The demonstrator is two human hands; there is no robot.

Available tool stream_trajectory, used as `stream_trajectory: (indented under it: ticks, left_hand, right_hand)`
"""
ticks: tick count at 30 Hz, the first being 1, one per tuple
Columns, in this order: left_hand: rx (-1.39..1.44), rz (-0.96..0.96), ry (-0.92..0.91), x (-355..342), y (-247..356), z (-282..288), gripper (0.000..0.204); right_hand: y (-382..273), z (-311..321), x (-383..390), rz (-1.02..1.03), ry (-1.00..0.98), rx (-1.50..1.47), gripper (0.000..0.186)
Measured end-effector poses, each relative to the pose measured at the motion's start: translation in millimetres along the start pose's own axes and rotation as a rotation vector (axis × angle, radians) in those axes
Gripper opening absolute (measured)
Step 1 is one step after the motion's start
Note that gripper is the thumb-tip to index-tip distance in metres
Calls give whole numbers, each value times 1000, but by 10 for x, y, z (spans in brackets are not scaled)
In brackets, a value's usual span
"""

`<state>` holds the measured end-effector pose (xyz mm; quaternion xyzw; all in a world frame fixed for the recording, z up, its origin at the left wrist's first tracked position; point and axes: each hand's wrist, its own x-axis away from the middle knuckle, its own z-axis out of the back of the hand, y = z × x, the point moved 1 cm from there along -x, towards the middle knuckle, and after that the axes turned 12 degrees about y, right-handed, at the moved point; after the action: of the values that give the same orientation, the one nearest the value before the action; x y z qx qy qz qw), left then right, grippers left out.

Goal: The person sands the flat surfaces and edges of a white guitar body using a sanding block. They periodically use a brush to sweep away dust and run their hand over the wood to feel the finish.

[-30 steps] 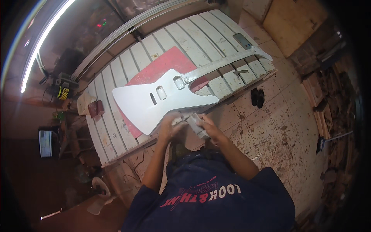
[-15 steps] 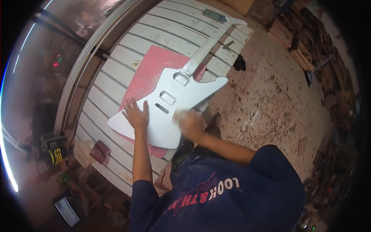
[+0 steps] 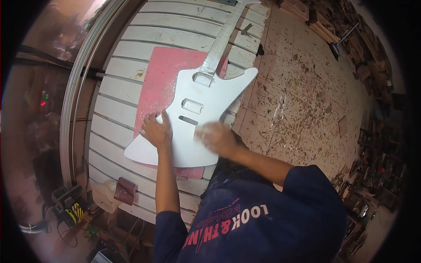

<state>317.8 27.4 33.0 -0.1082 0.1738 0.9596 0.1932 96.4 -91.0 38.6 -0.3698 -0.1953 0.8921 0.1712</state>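
Observation:
A white unfinished electric guitar body (image 3: 210,94) with its neck (image 3: 221,39) lies on a pink mat (image 3: 160,74) on a white slatted workbench (image 3: 116,94). My left hand (image 3: 155,131) rests flat on the body's left wing, fingers spread, holding nothing. My right hand (image 3: 219,139) is blurred by motion and presses on the body's lower right edge. It seems to cover a small pale pad (image 3: 205,129), though the blur hides the details.
A dark red sanding block (image 3: 126,190) and a pale bag lie at the bench's near left corner. Tools and cables sit on the floor at the lower left. The tiled floor (image 3: 302,109) to the right is strewn with wood chips, with scrap wood piled along the far right.
Both hands moved from a small pale object at the guitar's near edge onto the body. The left now lies flat on the wing, and the right slid along the lower edge.

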Motion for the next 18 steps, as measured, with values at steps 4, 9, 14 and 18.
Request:
stream_trajectory:
  ticks: [4,9,14,18]
  left_hand:
    - [-4,-37,52,7,-36,-98,51]
    - [-8,-29,22,-32,76,-81,49]
    - [9,-17,25,-27,40,-57,48]
    - [2,-38,64,17,6,-82,46]
  right_hand:
    - [1154,296,-810,-321,9,407,34]
    - [293,-282,98,-174,18,100,25]
    - [69,-99,52,75,-20,-38,25]
    - [1013,300,-859,-243,122,261,43]
